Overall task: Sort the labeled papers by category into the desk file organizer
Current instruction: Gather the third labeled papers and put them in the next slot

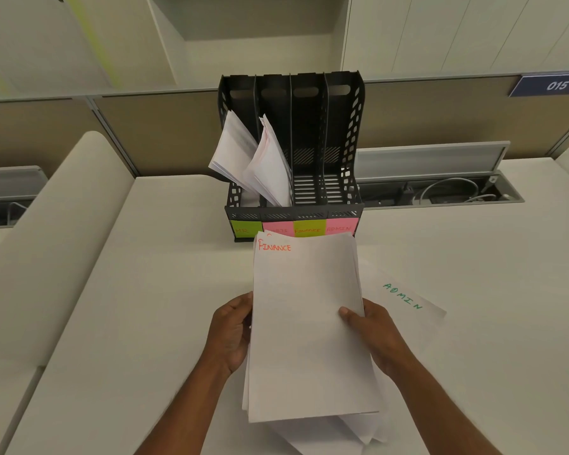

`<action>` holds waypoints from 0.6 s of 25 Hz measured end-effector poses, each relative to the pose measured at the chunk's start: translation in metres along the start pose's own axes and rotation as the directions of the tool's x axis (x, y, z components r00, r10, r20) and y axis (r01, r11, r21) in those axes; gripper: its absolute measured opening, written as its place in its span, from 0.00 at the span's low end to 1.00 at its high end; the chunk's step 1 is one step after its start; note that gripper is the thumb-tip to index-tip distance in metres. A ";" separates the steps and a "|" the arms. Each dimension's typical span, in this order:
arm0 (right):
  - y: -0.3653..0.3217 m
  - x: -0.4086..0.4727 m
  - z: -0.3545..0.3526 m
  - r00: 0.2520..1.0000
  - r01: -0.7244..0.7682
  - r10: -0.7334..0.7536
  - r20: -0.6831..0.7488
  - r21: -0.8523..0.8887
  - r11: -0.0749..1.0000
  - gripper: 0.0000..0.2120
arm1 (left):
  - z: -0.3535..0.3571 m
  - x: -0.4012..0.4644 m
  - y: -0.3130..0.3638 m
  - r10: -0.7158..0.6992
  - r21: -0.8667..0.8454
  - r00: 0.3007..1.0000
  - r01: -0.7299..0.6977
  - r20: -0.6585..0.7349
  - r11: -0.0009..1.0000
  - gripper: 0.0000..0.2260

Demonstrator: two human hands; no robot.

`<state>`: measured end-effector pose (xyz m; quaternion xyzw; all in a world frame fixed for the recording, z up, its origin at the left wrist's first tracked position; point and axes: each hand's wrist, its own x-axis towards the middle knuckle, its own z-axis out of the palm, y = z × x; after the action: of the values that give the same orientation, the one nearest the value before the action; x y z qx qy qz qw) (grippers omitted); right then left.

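A black desk file organizer (352, 133) with several upright slots stands at the back of the desk. Sticky notes on its front read HR (245, 228), an unclear word, FINANCE (307, 228) and ADMIN (340, 228). White papers (234, 149) lean in the first slot and more papers (270, 165) in the second; the two right slots look empty. A stack of sheets topped by one marked FINANCE (306, 323) is held in front of the organizer, my left hand (232, 330) on its left edge and my right hand (372, 330) on its right edge. A sheet marked ADMIN (408, 300) lies on the desk to the right.
More loose white sheets (358, 428) lie under the held stack near the desk's front edge. An open cable trough (440, 192) with wires runs right of the organizer. A cream rounded divider (56, 241) borders the desk on the left. A partition with a 015 sign (554, 86) stands behind.
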<state>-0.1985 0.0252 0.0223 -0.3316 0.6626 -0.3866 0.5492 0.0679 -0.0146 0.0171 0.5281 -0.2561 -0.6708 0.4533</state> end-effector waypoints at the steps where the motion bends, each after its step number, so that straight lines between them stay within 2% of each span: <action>1: 0.000 0.000 0.000 1.000 0.002 -0.002 0.006 -0.003 1.000 0.12 | 0.001 0.000 0.001 0.004 -0.003 1.000 -0.004 -0.004 1.000 0.16; 15: -0.001 0.001 0.002 1.000 -0.005 0.005 0.019 -0.003 1.000 0.11 | 0.002 0.004 0.006 0.031 -0.059 0.999 -0.031 -0.009 0.998 0.13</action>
<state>-0.1970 0.0242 0.0225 -0.3343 0.6587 -0.3809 0.5561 0.0678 -0.0208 0.0208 0.5132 -0.2425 -0.6689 0.4800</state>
